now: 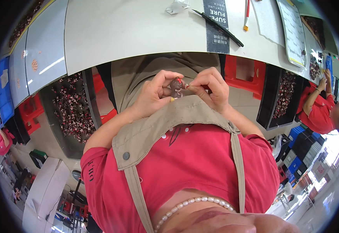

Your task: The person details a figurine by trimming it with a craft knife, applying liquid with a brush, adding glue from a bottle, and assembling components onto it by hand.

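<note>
My left hand (pixel 157 92) holds a small dark brown figurine (pixel 176 84) between thumb and fingers, in front of my apron. The figurine has a rounded top, a bright red mark and a paler patch lower down. My right hand (pixel 210 88) is closed in a pinch at the figurine's right side. A tiny part shows at its fingertips, too small to name. Both hands are over my lap, just below the table's near edge.
On the pale table (pixel 138 27) lie a black pen (pixel 220 29), a paintbrush (pixel 247 17), a dark printed strip (pixel 217 42) and a written sheet (pixel 292 33). Crates of small brown-and-red pieces stand left (pixel 72 112) and right (pixel 284 95). A co-worker in red (pixel 319 110) sits right.
</note>
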The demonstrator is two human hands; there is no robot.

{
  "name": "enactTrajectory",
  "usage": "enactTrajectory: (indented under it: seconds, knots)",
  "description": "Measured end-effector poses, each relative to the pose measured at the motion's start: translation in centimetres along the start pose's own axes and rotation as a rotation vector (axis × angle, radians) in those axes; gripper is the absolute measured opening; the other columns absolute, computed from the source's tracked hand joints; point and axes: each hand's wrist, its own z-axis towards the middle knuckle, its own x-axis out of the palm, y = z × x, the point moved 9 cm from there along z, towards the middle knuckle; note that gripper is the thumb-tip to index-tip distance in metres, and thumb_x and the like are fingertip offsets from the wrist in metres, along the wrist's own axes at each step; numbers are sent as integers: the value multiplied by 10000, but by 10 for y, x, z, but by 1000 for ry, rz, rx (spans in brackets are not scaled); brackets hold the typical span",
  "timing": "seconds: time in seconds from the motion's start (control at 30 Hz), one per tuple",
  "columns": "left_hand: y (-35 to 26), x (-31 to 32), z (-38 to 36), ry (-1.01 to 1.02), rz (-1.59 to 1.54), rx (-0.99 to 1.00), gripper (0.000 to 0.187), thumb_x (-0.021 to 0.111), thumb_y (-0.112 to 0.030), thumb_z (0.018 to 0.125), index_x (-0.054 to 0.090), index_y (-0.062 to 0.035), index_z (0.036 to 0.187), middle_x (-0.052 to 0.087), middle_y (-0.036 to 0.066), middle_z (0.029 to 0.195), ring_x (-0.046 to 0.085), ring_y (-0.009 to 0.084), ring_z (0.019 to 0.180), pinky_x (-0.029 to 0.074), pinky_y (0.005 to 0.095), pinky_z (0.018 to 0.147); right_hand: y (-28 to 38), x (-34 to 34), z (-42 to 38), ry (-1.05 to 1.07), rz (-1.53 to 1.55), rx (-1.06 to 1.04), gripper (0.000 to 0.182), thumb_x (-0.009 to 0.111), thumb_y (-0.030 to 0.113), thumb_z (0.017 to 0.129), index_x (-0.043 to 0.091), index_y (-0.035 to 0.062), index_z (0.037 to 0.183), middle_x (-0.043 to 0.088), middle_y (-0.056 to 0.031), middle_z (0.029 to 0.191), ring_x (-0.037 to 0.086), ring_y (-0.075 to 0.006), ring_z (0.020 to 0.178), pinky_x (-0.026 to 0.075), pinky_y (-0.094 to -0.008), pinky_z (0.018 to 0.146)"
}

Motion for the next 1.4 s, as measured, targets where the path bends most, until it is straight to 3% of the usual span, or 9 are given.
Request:
enactTrajectory:
  seconds: [0.37,0.57,0.77,0.83,0.97,1.27,1.4]
  knots:
    - [2,2,0,22,298,0,540,537,155,705,445,-19,1208,582,94,1107,644,192,955,534,267,799,9,17,5,132,51,-89,212,743,-40,615,598,42,747,543,-63,738,553,-175,659,451,-270,538]
    - [1,-1,-2,0,234,88,548,526,164,692,450,-23,1201,580,92,1110,648,211,947,551,282,770,6,11,6,71,21,-63,203,720,-66,624,601,28,759,544,-56,735,558,-177,670,461,-274,552]
    - [6,0,1,30,275,1,556,524,157,691,457,-32,1210,575,77,1126,633,202,987,544,282,773,8,17,7,130,33,-74,178,691,-81,651,601,20,766,539,-56,737,548,-175,661,452,-265,541]
    - [9,-1,0,45,238,-19,533,534,140,720,459,-30,1220,571,82,1138,619,195,1013,530,277,798,7,8,9,101,-37,-126,166,677,-84,667,600,15,776,538,-63,764,545,-176,658,450,-257,543]
    - [8,6,3,73,-34,-110,490,550,90,793,446,-18,1260,560,91,1166,587,174,1059,489,255,865,-9,-8,9,102,99,83,170,674,-71,683,603,24,804,525,-76,825,546,-178,677,451,-259,559]
    - [7,5,5,68,-99,-119,519,541,62,837,402,-15,1331,530,77,1212,557,134,1071,455,236,890,-1,2,11,174,-54,-68,204,730,-23,646,619,49,801,529,-69,838,558,-190,702,457,-270,581]
    - [11,7,2,80,-128,-171,509,527,68,842,403,-10,1329,525,80,1214,551,135,1079,448,232,906,7,18,11,242,13,-123,200,734,-19,636,618,48,784,535,-67,838,567,-185,706,470,-268,582]
